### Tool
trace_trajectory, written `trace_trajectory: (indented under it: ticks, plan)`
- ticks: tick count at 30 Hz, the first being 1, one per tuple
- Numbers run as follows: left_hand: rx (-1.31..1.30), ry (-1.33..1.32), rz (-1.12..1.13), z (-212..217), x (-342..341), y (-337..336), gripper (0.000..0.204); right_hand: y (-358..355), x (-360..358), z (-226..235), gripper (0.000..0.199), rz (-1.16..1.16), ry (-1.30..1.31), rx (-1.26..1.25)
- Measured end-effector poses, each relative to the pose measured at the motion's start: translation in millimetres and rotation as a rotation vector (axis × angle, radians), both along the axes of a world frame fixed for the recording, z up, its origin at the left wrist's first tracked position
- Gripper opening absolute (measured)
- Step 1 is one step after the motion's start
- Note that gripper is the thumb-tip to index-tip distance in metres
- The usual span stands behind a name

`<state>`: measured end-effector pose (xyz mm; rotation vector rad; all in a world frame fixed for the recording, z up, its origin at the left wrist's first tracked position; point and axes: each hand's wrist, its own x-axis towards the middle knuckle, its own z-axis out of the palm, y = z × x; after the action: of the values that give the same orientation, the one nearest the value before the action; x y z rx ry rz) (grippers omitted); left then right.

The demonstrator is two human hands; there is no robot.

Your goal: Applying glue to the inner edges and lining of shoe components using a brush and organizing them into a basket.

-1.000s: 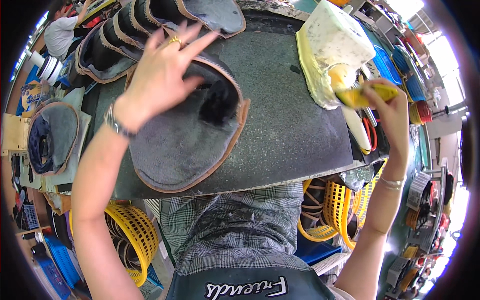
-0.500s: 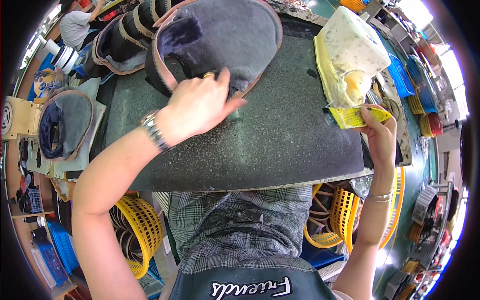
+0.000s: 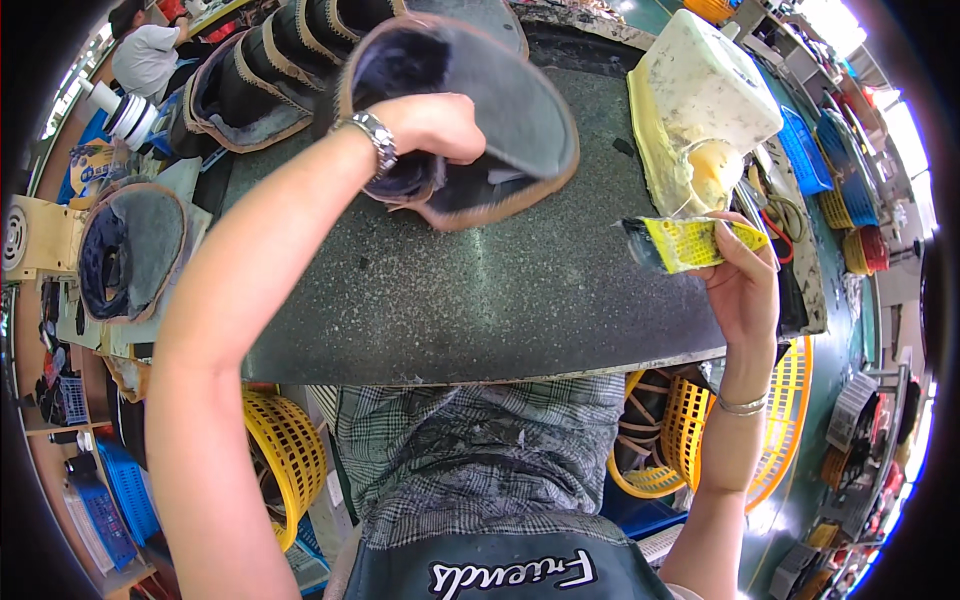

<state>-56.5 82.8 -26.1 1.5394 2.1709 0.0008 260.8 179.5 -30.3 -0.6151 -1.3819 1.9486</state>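
My left hand is closed on a fleece-lined shoe upper with a tan stitched edge. Its fingertips are partly hidden in the fold, and the piece is tilted and blurred over the dark worktop. In my right hand, at the right side, is a brush with a yellow perforated handle, its dark bristles toward the left. Just beyond the brush stands a white plastic container, coated with yellowish residue around its opening.
A row of black uppers lines the far left edge. Another lined upper lies on a stand at left. Yellow baskets flank my lap, with more pieces in the right one. A person sits at the far left.
The left hand has closed on the upper and moved up and slightly right, lifting and tilting it. The right hand has moved a little left and down with the brush, away from the container's opening.
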Motion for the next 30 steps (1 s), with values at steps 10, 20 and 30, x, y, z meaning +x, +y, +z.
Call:
trace_trajectory:
  ticks: [10, 20, 30]
  plan:
    - [-0.132, -0.106, 0.063, 15, -3, -6, 0.027, -57, -108, -38, 0.031, 0.257, -0.149, 1.262]
    - [0.317, 0.053, 0.029, -3, 0, -51, 0.026, -104, -133, -51, 0.033, 0.046, -0.178, 1.454]
    - [0.668, -0.120, 0.166, -33, 16, -127, 0.031, -67, -131, -25, 0.054, 0.793, -0.242, -0.232]
